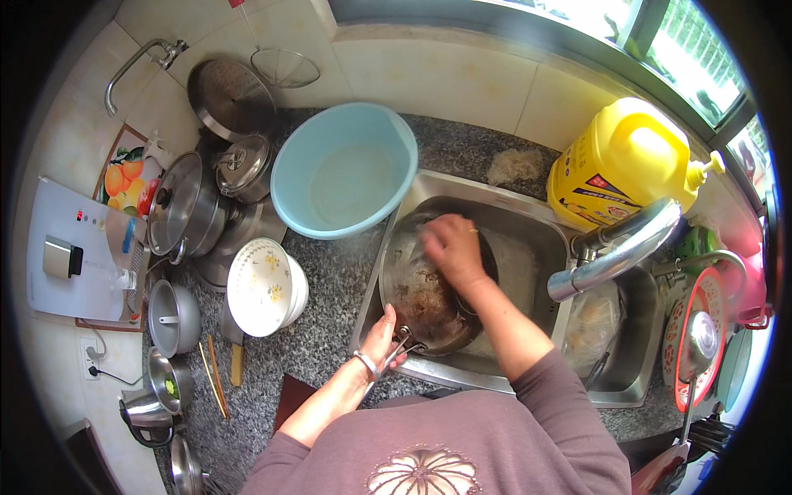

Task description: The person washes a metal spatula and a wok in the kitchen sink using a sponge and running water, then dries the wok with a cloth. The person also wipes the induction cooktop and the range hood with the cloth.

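A metal pan (427, 303) with brown scorched patches rests tilted in the larger bowl of the stainless-steel sink (560, 322). My left hand (382, 343) grips its looped metal handle (405, 339) at the sink's front edge. Against the pan's upper surface lies my right hand (451, 247), its fingers bent and blurred by motion. Whether something sits under those fingers is hidden. The chrome faucet (612, 247) reaches over the sink divider, to the right of my right hand.
A light-blue basin (356, 179) stands behind the sink's left corner. White flowered bowls (263, 288), a cleaver (235, 346) and chopsticks (213, 377) lie left. A yellow detergent jug (609, 164) stands back right. The smaller sink bowl holds a plastic bag (594, 325); a red-rimmed enamel basin (696, 340) leans beyond.
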### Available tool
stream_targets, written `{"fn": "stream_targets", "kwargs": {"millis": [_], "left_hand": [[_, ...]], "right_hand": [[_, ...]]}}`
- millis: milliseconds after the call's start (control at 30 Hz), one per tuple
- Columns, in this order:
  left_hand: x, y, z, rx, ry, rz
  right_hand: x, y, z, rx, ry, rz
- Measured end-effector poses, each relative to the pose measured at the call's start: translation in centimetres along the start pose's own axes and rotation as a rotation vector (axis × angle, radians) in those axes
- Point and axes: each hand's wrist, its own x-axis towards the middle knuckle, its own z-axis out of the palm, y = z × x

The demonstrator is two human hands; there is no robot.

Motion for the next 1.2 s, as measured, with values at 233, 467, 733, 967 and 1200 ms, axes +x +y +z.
{"fn": "stream_targets", "kwargs": {"millis": [233,467,733,967,1200], "left_hand": [[0.2,0.2,0.1,-0.011,0.029,-0.023],[0.5,-0.3,-0.5,-0.036,0.040,-0.004],[0.3,0.2,0.0,-0.044,-0.027,-0.014],[-0.1,0.2,-0.1,-0.085,-0.081,0.023],[0.1,-0.7,1.1,-0.099,0.016,0.170]], "right_hand": [[-7.8,15.1,-1.1,-0.317,-0.135,0.555],[-19.7,12.1,-2.9,-0.824,-0.780,0.535],[-20.1,3.1,-9.7,-0.021,-0.589,0.631],[-14.8,-6.0,-9.8,0.128,-0.179,-0.072],[-8.8,-8.8,-3.6,-0.136,-0.207,-0.320]]}}
